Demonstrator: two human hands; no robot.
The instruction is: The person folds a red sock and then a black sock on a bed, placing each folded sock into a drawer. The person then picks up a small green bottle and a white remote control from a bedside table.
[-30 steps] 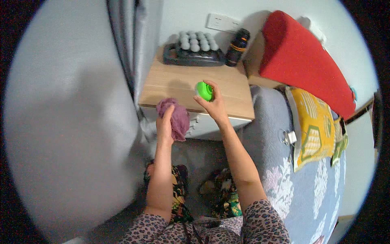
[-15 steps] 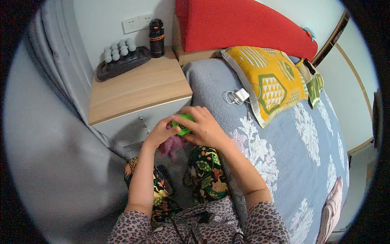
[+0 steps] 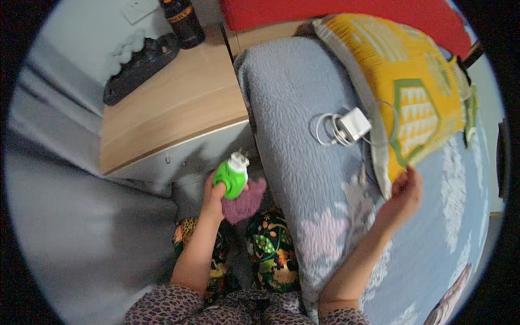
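Note:
My left hand (image 3: pixel 214 196) is closed around a small bright green bottle-like object (image 3: pixel 232 180) with a white top, which tilts up and to the right. A crumpled purple cloth (image 3: pixel 245 202) hangs just below it, against the same hand. Over the bed, my right hand (image 3: pixel 403 192) has its fingers curled at the lower edge of a yellow patterned pillow (image 3: pixel 374 59). Blur hides whether those fingers grip the pillow, hold some small thing or only overlap it in view. A white charger (image 3: pixel 355 124) with a coiled cable lies left of the pillow.
A wooden-topped nightstand (image 3: pixel 179 103) stands at the left, bearing a dark tray (image 3: pixel 143 67) with pale round knobs and a black bottle (image 3: pixel 182 24). The blue bed cover (image 3: pixel 292 108) fills the right. Behind are a red headboard (image 3: pixel 281 12) and grey curtain (image 3: pixel 51 108).
My hands have parted; both were on the green object. The right has moved right to the pillow's edge, while the left keeps the green object, its white top now showing. The view has shifted closer.

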